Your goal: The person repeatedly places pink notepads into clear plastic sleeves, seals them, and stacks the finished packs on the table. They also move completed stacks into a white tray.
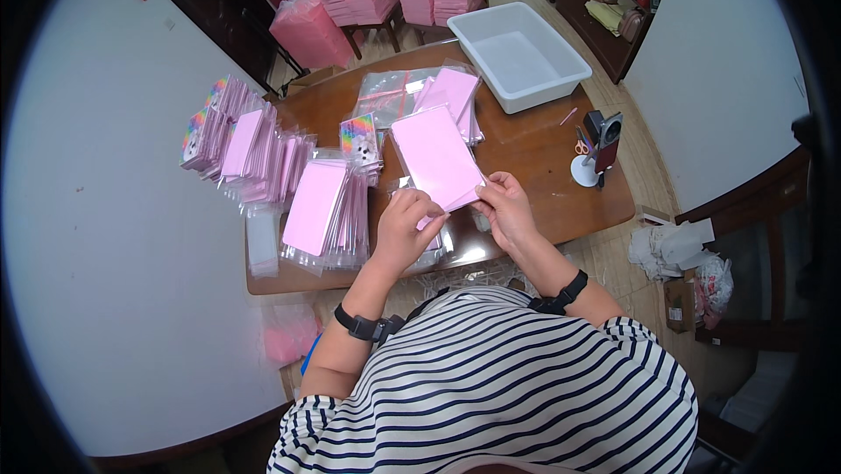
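Note:
A flat pink pack [437, 158], its surface glossy as if under clear film, is held tilted over the table. My right hand [509, 211] grips its lower right corner between thumb and fingers. At the lower left edge of the pack, the thumb and fingers of my left hand [410, 227] come together; whether they pinch a clear flap there is too small to tell. Beneath my hands lies another piece in clear plastic, mostly hidden. Left of them stands a fanned row of pink packs in clear sleeves [318, 208]. Just beyond is a small stack with a rainbow-coloured cover [360, 139].
More sleeved packs [250, 145] crowd the table's left end. Behind the held pack lie pink packs [453, 89] and clear plastic bags [384, 96]. A white plastic tub [519, 60] sits at the far right, with scissors [581, 145] and a phone on a stand [606, 145] nearer.

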`<action>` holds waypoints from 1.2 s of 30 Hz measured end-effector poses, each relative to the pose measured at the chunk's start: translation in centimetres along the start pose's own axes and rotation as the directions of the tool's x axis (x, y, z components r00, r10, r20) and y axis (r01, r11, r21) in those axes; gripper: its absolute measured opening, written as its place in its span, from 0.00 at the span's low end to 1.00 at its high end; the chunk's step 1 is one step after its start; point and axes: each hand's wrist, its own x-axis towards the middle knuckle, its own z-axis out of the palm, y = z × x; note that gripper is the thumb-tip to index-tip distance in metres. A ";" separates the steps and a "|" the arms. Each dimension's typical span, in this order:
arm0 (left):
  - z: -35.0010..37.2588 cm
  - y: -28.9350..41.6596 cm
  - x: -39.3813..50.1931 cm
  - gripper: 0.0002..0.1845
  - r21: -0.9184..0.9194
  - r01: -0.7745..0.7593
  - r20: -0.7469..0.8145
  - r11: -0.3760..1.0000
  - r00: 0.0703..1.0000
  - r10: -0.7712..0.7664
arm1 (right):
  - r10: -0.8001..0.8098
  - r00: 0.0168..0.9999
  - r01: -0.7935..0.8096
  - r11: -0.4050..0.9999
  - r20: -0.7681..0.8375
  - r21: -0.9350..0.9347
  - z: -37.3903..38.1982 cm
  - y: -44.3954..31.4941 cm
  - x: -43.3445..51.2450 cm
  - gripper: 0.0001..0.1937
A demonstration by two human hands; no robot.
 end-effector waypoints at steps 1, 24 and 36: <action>-0.1 0.1 0.1 0.09 0.004 0.000 0.009 1.000 1.000 0.000 | 0.000 1.000 0.000 1.000 -0.001 -0.004 -0.1 0.0 0.0 0.16; -3.2 1.1 2.5 0.04 -0.098 -0.024 0.650 0.995 0.755 0.083 | 0.172 0.985 -0.172 0.973 -0.013 -0.151 -1.1 -0.4 -0.6 0.18; -2.7 1.6 2.6 0.03 -0.102 -0.056 0.641 0.993 0.760 0.109 | 0.173 0.985 -0.173 0.964 -0.016 -0.202 -1.6 -0.5 -1.0 0.17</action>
